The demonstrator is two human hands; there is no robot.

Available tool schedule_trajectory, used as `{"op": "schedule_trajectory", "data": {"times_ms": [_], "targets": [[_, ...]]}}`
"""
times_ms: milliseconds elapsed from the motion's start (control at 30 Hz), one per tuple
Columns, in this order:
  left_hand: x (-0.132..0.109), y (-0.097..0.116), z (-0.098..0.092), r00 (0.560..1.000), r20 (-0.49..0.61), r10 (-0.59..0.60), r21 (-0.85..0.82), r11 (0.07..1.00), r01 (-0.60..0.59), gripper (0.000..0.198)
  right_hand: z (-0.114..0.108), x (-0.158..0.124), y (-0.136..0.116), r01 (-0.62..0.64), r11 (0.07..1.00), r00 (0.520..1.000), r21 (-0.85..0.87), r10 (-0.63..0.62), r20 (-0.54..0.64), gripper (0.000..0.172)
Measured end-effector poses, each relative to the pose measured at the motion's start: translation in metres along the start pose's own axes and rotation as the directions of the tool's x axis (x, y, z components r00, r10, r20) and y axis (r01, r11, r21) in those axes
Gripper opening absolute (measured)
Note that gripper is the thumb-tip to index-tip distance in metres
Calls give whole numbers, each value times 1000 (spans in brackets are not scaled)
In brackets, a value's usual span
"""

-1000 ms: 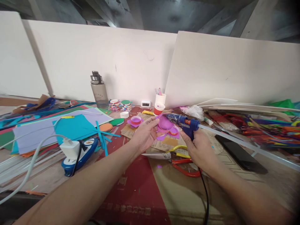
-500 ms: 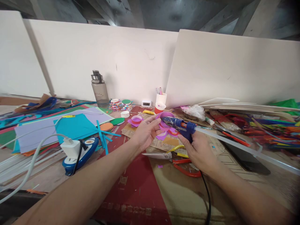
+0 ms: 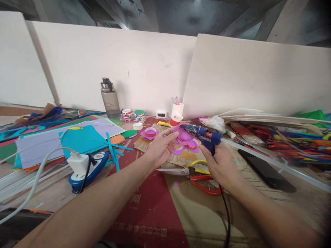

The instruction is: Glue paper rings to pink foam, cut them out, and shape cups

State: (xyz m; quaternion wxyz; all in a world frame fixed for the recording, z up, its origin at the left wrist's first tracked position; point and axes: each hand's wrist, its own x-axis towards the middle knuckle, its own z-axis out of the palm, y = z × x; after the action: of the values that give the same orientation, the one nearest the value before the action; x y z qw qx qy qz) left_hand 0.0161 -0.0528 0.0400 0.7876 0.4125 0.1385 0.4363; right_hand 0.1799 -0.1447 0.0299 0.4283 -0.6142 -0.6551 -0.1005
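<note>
Between thumb and fingers, my left hand grips the edge of a round purple paper piece with a raised rim, held tilted above the table. My right hand is wrapped round a blue hot glue gun. Its nozzle points left, at the upper right edge of the purple piece; whether they touch I cannot tell. A long clear glue stick sticks out of the gun's back. Below lie yellow-handled scissors, red-handled scissors and a purple-and-red paper ring.
On the left lie coloured paper sheets and a blue power strip with a white plug. A bottle, a small clock and paper cups stand at the back. A phone and colourful strips lie right.
The glue gun in my right hand has shifted right and its nozzle has come away from inside the purple piece toward its edge. My left hand has tilted that piece to face me more.
</note>
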Motion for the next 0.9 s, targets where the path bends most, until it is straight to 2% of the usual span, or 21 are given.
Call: {"op": "schedule_trajectory", "data": {"times_ms": [333,633,800,900], "targets": [[-1,2,1,999,-32,-8,-42,999,6,20,-1,0,0,14,1000,999,-21,-15,-39,36],[5,4,-9,999,-16,-35,28,999,35,19,2,-3,3,31,994,999,-101,-28,34,38],[6,4,-10,1000,-19,-8,19,1000,8,6,2,-4,5,63,994,995,-91,-56,81,38],[7,5,-10,1000,0,-20,15,1000,20,12,2,-4,6,72,992,995,-102,-65,71,39]]}}
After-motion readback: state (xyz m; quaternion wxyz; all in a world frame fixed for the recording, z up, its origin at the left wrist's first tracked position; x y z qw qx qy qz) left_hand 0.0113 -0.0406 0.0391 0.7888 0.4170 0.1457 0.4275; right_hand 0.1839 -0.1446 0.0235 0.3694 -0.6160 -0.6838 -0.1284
